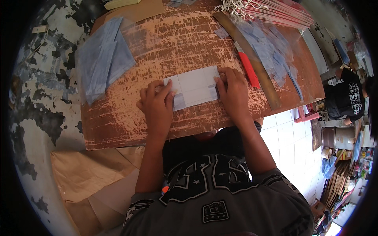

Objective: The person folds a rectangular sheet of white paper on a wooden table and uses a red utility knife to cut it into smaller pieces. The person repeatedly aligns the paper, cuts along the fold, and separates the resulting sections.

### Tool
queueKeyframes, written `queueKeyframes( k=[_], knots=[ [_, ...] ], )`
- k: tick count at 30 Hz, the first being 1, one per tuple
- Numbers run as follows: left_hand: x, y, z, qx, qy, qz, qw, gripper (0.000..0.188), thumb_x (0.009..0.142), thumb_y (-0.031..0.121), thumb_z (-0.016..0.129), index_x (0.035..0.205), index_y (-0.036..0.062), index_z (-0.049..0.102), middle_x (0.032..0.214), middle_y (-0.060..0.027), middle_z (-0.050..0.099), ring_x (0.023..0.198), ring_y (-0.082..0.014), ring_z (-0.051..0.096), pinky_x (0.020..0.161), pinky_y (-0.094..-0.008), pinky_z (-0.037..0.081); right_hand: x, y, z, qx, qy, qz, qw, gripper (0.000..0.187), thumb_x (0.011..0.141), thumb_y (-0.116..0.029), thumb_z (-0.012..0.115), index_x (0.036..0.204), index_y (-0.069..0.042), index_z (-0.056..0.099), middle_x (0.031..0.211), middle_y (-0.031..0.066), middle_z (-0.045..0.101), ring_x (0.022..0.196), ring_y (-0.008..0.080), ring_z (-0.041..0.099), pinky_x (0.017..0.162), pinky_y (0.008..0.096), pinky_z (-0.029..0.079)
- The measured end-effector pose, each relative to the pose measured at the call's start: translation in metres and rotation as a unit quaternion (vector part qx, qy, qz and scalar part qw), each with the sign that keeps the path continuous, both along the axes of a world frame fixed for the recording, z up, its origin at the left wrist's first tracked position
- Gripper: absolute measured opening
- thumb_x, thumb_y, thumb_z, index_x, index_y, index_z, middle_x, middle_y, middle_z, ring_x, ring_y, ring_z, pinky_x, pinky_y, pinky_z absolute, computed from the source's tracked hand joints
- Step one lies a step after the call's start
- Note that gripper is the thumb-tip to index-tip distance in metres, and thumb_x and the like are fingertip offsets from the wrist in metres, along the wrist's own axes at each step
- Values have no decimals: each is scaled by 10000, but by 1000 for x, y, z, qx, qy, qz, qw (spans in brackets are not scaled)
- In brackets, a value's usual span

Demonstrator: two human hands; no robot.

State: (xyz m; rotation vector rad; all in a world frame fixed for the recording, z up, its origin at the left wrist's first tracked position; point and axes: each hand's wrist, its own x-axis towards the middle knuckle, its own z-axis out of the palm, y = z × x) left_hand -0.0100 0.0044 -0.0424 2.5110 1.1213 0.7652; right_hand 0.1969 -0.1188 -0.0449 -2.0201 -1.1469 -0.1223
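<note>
A white rectangular sheet (197,86), marked with thin lines and with a bluish strip along its near side, lies on the worn brown tabletop (177,47). My left hand (156,102) grips its left end, thumb on top and fingers bent around the edge. At the opposite end my right hand (233,88) holds the sheet the same way, its thumb pressing near the corner. Whether the sheet is paper or film over paper, I cannot tell. Right of my right hand lies a red-handled cutter knife (248,66), beside a long, dull-brown ruler-like strip (258,59).
Bluish clear plastic sheets (105,59) lie at the table's left, and smaller plastic pieces (265,47) at its right. Red sticks with white strings (271,13) sit at the far right. Brown paper (90,173) is below left. A person in black (346,94) is at the right.
</note>
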Motion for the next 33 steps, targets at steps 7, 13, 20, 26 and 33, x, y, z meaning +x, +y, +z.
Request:
queueKeyframes(
  k=[7, 13, 20, 26, 33],
  knots=[
    [-1, 1, -2, -3, -11, -4, 1000, 314, 981, 207, 779, 1291, 168, 810, 1310, 8, 654, 1195, -241, 536, 1015, -466, 329, 2, -1, -3, -3, -10, 0, 1000, 196, 961, -126, 753, 1131, -33, 725, 973, 185, 665, 965, 411, 661, 844, 524, 525],
    [-2, 3, -3, -12, -19, -12, 1000, 303, 986, 216, 776, 1283, 172, 813, 1313, 10, 654, 1192, -240, 537, 1013, -477, 330, 0, -1, -1, -4, 11, -1, 1000, 199, 960, -118, 756, 1137, -32, 729, 962, 185, 666, 948, 414, 665, 844, 528, 526],
    [-3, 6, -2, -21, -11, -15, 1000, 299, 984, 218, 778, 1278, 178, 815, 1317, 10, 653, 1187, -237, 537, 1010, -477, 329, -3, 0, 6, 13, 43, -7, 999, 195, 961, -102, 746, 1146, -52, 709, 941, 180, 653, 928, 416, 658, 829, 523, 523],
    [-3, 5, 0, -13, 0, -15, 1000, 301, 986, 224, 777, 1281, 177, 812, 1331, 13, 650, 1178, -233, 534, 1004, -459, 326, -1, -1, 3, -7, -18, 8, 1000, 139, 963, -94, 727, 1102, -98, 729, 892, 161, 620, 890, 396, 644, 795, 524, 515],
    [-3, 3, 3, 5, 13, -17, 1000, 313, 1000, 252, 763, 1300, 172, 802, 1332, -3, 645, 1189, -238, 526, 1014, -467, 318, 0, -2, 4, -19, -15, 11, 1000, 121, 978, -151, 735, 1078, -84, 746, 910, 151, 626, 914, 383, 648, 803, 518, 520]
  ],
)
